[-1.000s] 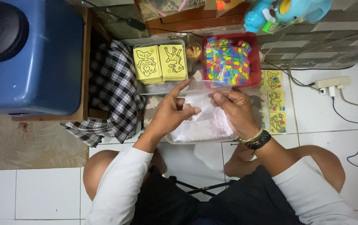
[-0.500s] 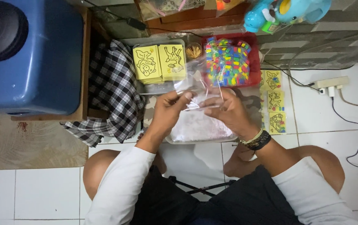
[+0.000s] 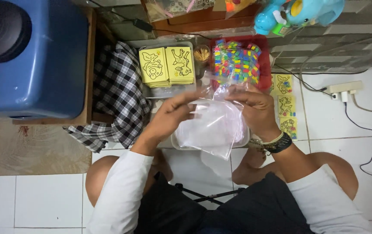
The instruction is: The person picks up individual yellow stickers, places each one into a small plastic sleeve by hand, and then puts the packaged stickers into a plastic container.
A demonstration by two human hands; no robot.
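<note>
Two hands work one clear thin plastic bag (image 3: 212,130): we see the left hand (image 3: 171,115) and right hand (image 3: 255,108) each pinching its top edge, pulling the mouth apart. It hangs above a white shallow tray (image 3: 243,141), near yellow picture cards (image 3: 166,66).

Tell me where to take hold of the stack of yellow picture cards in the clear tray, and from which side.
Grip the stack of yellow picture cards by its long left and right edges, coming from above. It lies flat in the clear tray, with a second stack close on its left and a cup of sticks on its right, so fingers probably need to slip straight down. Both hands hold a clear plastic bag.
</note>
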